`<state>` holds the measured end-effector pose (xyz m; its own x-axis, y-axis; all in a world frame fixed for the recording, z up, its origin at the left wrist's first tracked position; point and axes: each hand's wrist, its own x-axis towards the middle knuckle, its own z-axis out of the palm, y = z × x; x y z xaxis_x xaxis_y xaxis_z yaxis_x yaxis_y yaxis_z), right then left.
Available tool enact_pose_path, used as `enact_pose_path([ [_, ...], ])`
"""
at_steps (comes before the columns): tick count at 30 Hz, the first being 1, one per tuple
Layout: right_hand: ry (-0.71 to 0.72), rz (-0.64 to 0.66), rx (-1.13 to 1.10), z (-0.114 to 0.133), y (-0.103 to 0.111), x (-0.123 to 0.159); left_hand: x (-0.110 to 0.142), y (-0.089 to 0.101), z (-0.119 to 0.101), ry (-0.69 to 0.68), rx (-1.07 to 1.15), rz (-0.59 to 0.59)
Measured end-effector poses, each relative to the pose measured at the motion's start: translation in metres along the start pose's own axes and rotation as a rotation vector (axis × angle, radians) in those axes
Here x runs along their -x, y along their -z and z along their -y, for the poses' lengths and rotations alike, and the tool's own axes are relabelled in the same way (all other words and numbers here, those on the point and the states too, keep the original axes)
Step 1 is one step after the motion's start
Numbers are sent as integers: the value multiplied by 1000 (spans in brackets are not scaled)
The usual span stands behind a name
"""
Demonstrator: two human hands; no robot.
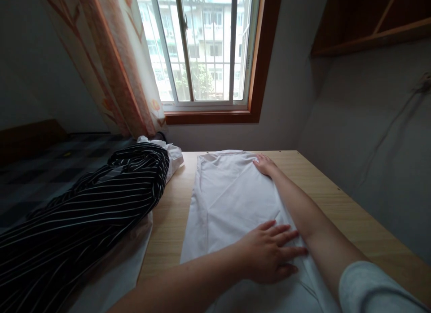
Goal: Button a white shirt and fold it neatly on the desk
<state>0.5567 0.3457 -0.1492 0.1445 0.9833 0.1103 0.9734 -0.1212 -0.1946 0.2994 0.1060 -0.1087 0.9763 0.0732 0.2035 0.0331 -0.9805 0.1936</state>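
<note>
A white garment (232, 196), folded into a long strip, lies on the light wooden table (168, 232); its exact kind is not clear. My left hand (269, 252) rests flat on its near part, palm down, with the fingers spread toward the right edge. Farther off, my right hand (265, 164) touches the far right corner of the cloth, fingers stretched out. Neither hand grips anything. A few creases run across the fabric, and its near end passes under my left forearm out of view.
On the left, a black garment with white stripes (111, 196) lies heaped over white cloth (175, 158). Behind it are a dark checked bed cover (43, 169) and a flowered curtain (117, 61). A barred window (202, 48) faces me. A wooden shelf (370, 41) hangs at upper right.
</note>
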Motion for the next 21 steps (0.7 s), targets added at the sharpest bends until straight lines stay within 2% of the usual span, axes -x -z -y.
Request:
enact_pose_path([
  [3,-121,-90,-40,0,-2,-7,0,1,-1,3,8,7],
  [5,-146,-138,-54,1,-1,-9,0,2,-1,3,14,3],
  [11,-7,-281,-67,10,10,-8,1,2,1,24,17,8],
  [16,-60,-291,-177,28,36,-5,1,0,2,22,11,11],
  [21,110,-432,-128,52,72,16,-1,-3,3,24,9,13],
])
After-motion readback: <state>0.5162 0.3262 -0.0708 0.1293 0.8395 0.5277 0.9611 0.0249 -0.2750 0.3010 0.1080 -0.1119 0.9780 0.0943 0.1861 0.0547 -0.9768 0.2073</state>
